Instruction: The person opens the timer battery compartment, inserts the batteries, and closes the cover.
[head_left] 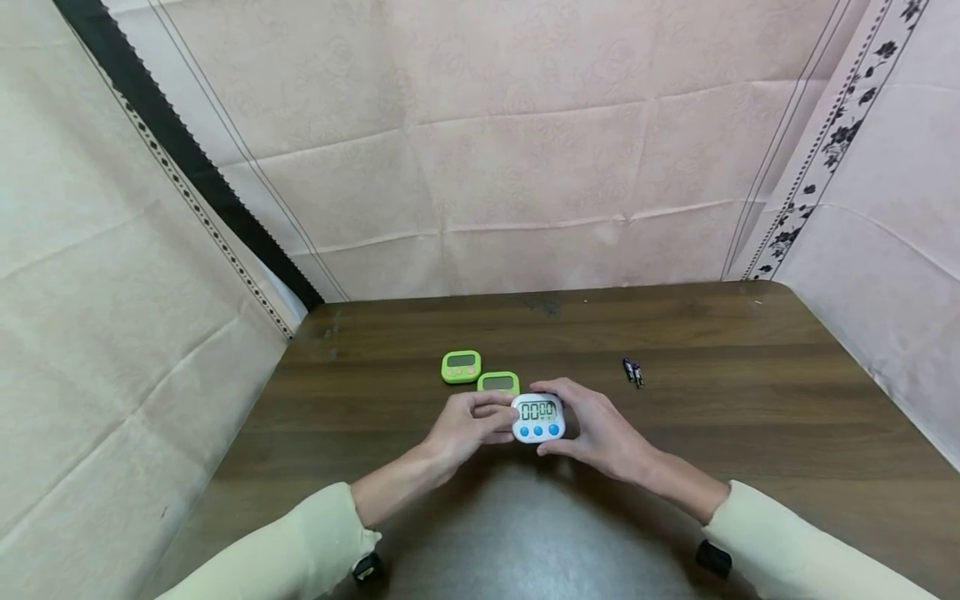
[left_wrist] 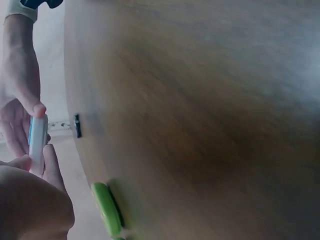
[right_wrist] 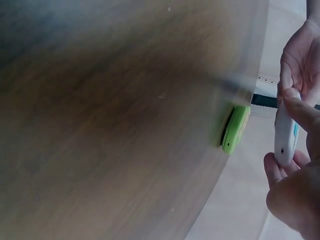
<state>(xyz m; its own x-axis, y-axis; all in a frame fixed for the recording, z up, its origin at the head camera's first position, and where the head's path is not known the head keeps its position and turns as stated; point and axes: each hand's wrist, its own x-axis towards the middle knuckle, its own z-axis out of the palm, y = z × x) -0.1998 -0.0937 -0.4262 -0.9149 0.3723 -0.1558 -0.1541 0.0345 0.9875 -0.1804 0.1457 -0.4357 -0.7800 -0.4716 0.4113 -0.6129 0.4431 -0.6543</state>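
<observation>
A white timer [head_left: 537,418] with three blue buttons faces up between both hands, its display lit with zeros. My left hand [head_left: 467,429] pinches its left edge, the thumb on the front. My right hand [head_left: 600,429] grips the right side, thumb at the bottom corner and fingers at the top. In the left wrist view the timer [left_wrist: 37,142] shows edge-on, raised above the table; the right wrist view shows its white side [right_wrist: 284,135] between the fingers of both hands.
Two green timers [head_left: 461,367] [head_left: 498,382] lie on the brown table [head_left: 360,350] just behind the left hand. Two small batteries [head_left: 633,372] lie farther back on the right. Pale cloth [head_left: 525,167] hangs behind the table and at both sides.
</observation>
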